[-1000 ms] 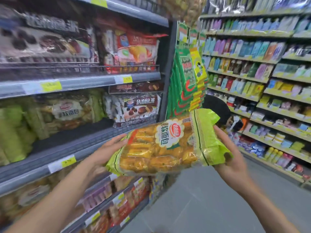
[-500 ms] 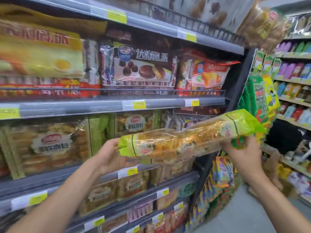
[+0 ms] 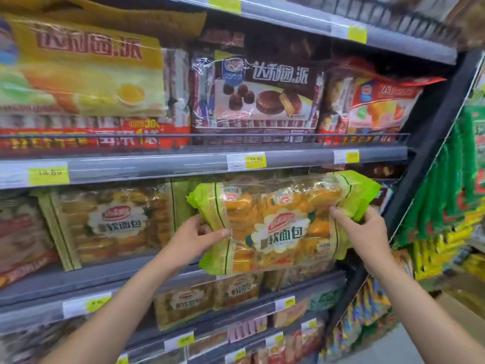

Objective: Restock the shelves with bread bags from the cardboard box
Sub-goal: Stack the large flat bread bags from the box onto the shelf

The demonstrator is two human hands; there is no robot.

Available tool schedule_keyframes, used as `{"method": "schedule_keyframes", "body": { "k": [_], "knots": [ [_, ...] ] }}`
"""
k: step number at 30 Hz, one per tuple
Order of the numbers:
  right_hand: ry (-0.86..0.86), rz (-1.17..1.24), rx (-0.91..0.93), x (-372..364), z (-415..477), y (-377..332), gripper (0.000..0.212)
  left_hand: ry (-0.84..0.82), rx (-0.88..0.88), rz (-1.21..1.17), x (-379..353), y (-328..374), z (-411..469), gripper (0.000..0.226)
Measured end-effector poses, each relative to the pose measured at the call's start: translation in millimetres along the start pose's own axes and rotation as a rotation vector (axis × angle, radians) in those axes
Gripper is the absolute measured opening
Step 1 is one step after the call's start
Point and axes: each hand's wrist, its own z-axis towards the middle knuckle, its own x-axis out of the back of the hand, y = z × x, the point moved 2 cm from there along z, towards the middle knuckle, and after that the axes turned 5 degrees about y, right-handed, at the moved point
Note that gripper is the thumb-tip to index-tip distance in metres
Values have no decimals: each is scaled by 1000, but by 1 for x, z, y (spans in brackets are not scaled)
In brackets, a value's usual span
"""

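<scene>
Here, fingers (image 3: 221,233) of left hand (image 3: 193,241) and right hand (image 3: 366,232) grip the green-edged clear bread bag (image 3: 275,206) of rolls.

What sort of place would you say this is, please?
Most likely a supermarket aisle: shelves stocked with bagged cakes, yellow price tags on the shelf edges, and hanging snack packets beside them.

1. A shop: a packaged-food aisle.
2. Tiered shelves (image 3: 183,166) run above and below the left hand (image 3: 194,240) and right hand (image 3: 367,232), their edges bearing yellow price tags (image 3: 256,160).
3. Above both hands, cake packs (image 3: 257,95) stand behind a wire rail (image 3: 236,136).
4. Left of the left hand stand bread bags (image 3: 112,224) matching the held bread bag (image 3: 275,227).
5. Right of the right hand, green packs (image 3: 451,179) hang in strips.
</scene>
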Motion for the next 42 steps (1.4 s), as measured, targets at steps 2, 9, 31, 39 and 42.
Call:
{"method": "schedule_keyframes", "body": {
  "k": [2, 9, 31, 39, 42],
  "knots": [
    [-30, -3, -24, -13, 6, 20, 32, 61, 0, 54, -4, -10, -2, 25],
    [-154, 41, -114, -56, 33, 66, 10, 339, 60, 201, -21, -41, 14, 47],
    [-238, 141, -164, -164, 131, 120, 22, 541, 189, 39, -46, -63, 109, 68],
    [-414, -209, 82, -162, 107, 119, 25, 434, 163, 413, -54, -81, 103, 18],
    [-602, -350, 188, -175, 99, 122, 15, 262, 102, 675, -59, -84, 109, 30]
  ]
}}
